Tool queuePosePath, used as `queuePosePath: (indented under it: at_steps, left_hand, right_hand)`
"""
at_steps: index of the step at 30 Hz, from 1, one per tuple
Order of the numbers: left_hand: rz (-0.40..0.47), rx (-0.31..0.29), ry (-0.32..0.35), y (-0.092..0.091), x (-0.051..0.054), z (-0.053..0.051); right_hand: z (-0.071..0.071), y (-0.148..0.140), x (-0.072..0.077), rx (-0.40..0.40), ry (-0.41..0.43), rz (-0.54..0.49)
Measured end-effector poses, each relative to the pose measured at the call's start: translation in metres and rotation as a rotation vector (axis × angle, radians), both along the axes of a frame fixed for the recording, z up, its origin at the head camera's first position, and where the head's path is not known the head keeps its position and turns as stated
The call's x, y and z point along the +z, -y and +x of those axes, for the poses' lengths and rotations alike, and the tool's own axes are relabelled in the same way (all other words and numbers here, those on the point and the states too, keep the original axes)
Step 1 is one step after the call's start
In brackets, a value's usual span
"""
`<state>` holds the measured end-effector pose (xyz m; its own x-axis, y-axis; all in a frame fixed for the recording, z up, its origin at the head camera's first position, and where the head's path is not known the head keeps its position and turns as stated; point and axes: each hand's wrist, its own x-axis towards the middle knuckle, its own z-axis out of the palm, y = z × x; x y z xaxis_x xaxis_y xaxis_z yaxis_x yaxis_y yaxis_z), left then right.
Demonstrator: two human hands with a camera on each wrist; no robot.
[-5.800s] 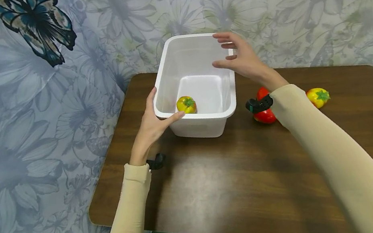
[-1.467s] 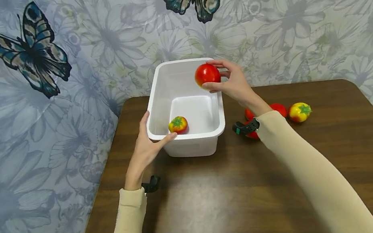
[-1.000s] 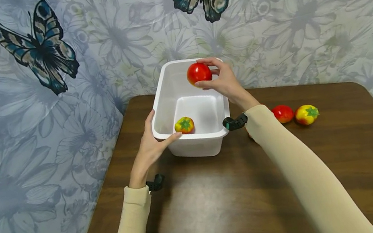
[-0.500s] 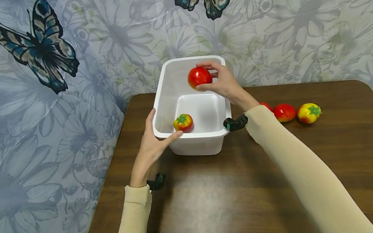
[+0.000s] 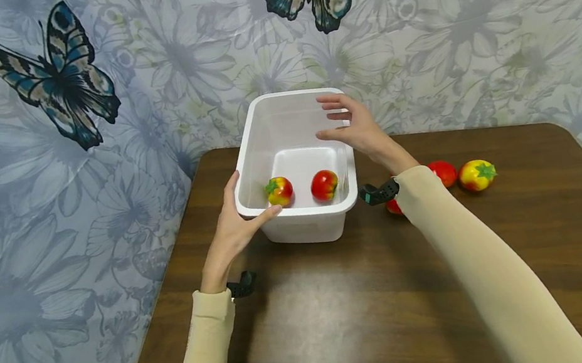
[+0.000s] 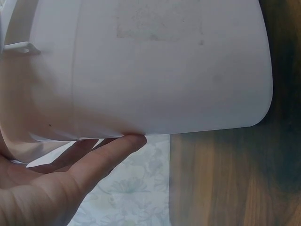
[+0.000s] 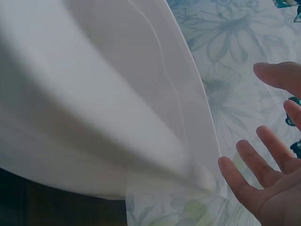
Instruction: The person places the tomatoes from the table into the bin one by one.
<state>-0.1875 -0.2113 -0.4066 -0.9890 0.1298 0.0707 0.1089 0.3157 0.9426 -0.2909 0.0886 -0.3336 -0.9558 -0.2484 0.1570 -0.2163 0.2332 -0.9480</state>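
A white plastic bin (image 5: 301, 211) stands on the table in the head view. My left hand (image 5: 227, 233) grips its near left corner, thumb over the rim; in the left wrist view the fingers touch the outer wall (image 6: 188, 80). Two red-and-yellow fruits lie on the bin's floor near the front: one with a green leafy top (image 5: 279, 191) at left, a redder one (image 5: 324, 186) at right. My right hand (image 5: 365, 131) is held over the bin's right rim, fingers spread and holding nothing; the right wrist view also shows its fingers (image 7: 256, 165) apart beside the bin.
Right of the bin, on the brown wooden table (image 5: 401, 297), lie a red fruit (image 5: 443, 172) and a yellow-red one with a green top (image 5: 477, 175). Another red piece (image 5: 393, 208) is partly hidden by the right wrist strap. A floral wall covering (image 5: 473, 32) rises behind the table.
The red fruit that the right hand held over the bin now lies inside it, beside the first fruit. The right hand has let go and drawn slightly right. The left hand keeps its grip.
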Motion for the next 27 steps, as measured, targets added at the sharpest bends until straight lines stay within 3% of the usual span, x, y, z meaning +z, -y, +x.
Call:
queuePosePath:
  at_steps: [14,21,27]
  left_hand:
    - [-0.041,0.027,0.002,0.000,0.001,0.000]
    - [-0.030,0.007,0.008,0.000,0.000,-0.001]
    - [-0.039,0.006,0.019,0.000,0.001,0.000]
  right_hand:
    - [0.022,-0.065,-0.019,-0.101,0.040,0.025]
    - [0.041,-0.097,-0.056,-0.114,0.070,0.117]
    - [0.054,-0.119,-0.093,-0.056,0.077,0.334]
